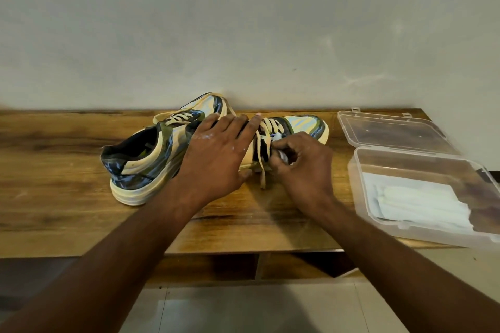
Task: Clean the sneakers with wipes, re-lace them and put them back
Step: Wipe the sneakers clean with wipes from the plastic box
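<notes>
Two cream, blue and olive sneakers stand on a wooden shelf top (67, 170) against the wall. The left sneaker (143, 167) has its heel toward me. The right sneaker (305, 127) points away to the right, its cream laces (263, 149) loose and one end hanging onto the wood. My left hand (216, 154) lies flat, fingers straight, over the right sneaker's rear and collar. My right hand (303, 162) has its fingers curled round a small white wipe (282, 155) pressed at the laced side of that sneaker.
A clear plastic box (359, 186) with its lid (349, 127) folded open sits at the right end of the shelf top, holding several folded white wipes (422, 203). Below the front edge are open shelf compartments (243, 265) and a tiled floor (243, 311).
</notes>
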`<act>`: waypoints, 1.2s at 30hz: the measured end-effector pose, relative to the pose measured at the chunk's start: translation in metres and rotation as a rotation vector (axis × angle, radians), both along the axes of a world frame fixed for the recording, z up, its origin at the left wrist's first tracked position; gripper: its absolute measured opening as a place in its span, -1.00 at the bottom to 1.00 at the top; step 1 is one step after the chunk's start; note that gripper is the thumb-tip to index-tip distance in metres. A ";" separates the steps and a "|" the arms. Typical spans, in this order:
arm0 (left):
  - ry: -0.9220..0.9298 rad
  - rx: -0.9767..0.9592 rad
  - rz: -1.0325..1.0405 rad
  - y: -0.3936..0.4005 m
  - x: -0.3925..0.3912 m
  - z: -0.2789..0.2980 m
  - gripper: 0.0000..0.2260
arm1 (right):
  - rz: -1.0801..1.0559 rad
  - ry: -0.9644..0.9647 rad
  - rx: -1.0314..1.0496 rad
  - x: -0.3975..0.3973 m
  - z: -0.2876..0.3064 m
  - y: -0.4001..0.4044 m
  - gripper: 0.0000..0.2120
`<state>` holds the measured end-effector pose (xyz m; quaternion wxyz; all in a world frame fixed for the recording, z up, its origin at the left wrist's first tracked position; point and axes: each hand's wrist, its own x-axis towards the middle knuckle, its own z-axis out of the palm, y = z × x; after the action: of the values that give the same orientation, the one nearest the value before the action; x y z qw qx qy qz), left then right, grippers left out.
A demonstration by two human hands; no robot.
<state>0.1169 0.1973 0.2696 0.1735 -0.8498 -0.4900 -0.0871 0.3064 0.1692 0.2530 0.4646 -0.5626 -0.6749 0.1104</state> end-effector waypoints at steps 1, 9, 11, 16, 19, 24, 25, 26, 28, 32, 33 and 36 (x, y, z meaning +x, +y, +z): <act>0.003 0.000 0.000 0.000 -0.001 0.000 -0.05 | -0.028 0.017 -0.009 0.006 0.002 0.005 -0.86; 0.003 -0.003 0.005 -0.002 0.001 -0.001 -0.08 | -0.143 0.082 -0.093 0.006 0.015 0.016 -0.84; -0.004 -0.001 0.006 -0.002 0.001 -0.002 -0.09 | -0.073 0.044 -0.046 -0.010 0.016 0.008 -0.87; 0.004 0.014 0.002 -0.003 -0.001 -0.002 -0.10 | -0.066 -0.032 -0.067 0.005 0.020 0.017 -0.87; 0.005 0.024 0.003 -0.003 0.000 -0.003 -0.08 | -0.164 -0.042 -0.085 0.023 0.023 0.027 -0.91; -0.006 0.008 0.016 -0.003 0.001 -0.007 -0.09 | -0.017 0.018 -0.088 -0.014 0.018 0.011 -0.91; -0.014 0.004 0.012 -0.002 0.000 -0.006 -0.09 | 0.012 0.010 -0.069 -0.020 0.017 0.007 -0.91; -0.018 0.002 0.008 -0.002 -0.001 -0.006 -0.09 | 0.033 0.012 -0.066 -0.021 0.018 0.007 -0.92; -0.013 0.006 0.005 -0.003 -0.001 -0.004 -0.10 | 0.038 -0.004 -0.085 -0.012 0.020 0.011 -0.90; 0.002 0.020 -0.005 -0.003 -0.001 -0.005 -0.09 | -0.118 -0.088 -0.124 0.026 0.025 0.024 -0.91; -0.002 0.021 -0.006 -0.003 -0.002 -0.006 -0.08 | -0.154 -0.093 -0.121 0.031 0.024 0.026 -0.93; -0.013 0.023 -0.002 -0.002 -0.001 -0.007 -0.08 | -0.123 -0.049 -0.135 0.019 0.022 0.019 -0.87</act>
<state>0.1162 0.1950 0.2630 0.1803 -0.8475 -0.4894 -0.0985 0.3249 0.1884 0.2748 0.4150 -0.6356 -0.6412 0.1130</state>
